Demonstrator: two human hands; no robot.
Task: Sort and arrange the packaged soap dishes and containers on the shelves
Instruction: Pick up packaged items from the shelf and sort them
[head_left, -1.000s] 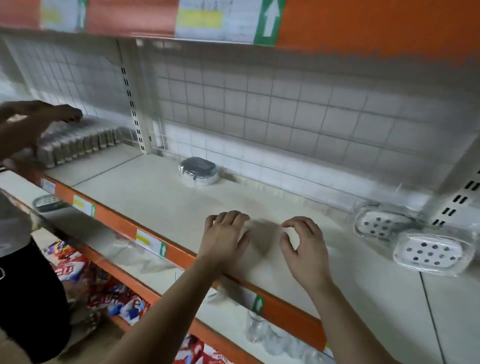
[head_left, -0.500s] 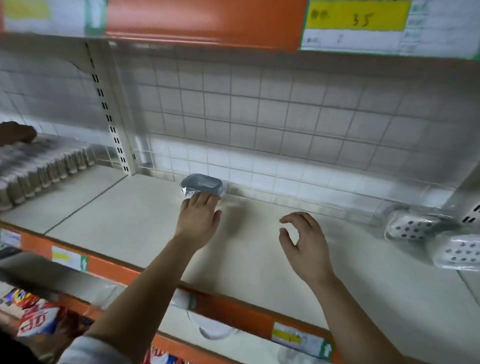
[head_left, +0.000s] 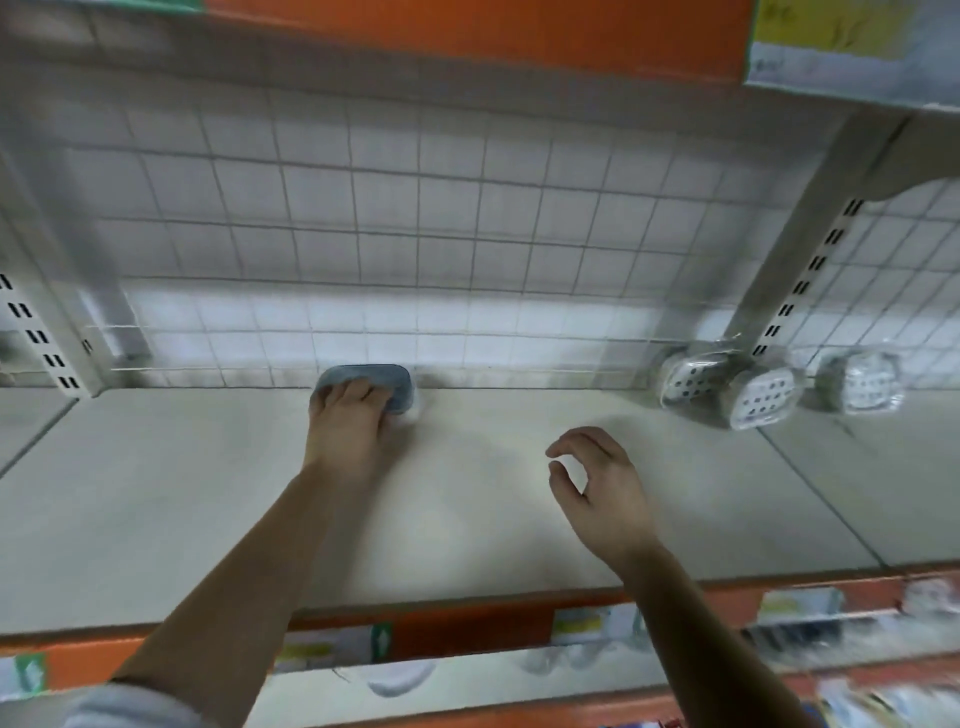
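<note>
A wrapped grey-blue soap container lies at the back of the pale shelf, against the wire grid. My left hand lies over its front, fingers curled onto the lid. My right hand hovers above the middle of the shelf, fingers loosely curled, holding nothing. Three wrapped white perforated soap dishes lean at the back right: one by the upright, one in front of it, one beyond the upright.
A slotted upright divides the shelf at the right; another stands at the left. An orange price rail edges the shelf front. Clear packaged items lie on the lower shelf. The shelf above overhangs.
My left hand reached from the shelf's front to the back and landed on the grey-blue container. My right hand stayed mid-shelf. The view swung right, bringing a third white dish in.
</note>
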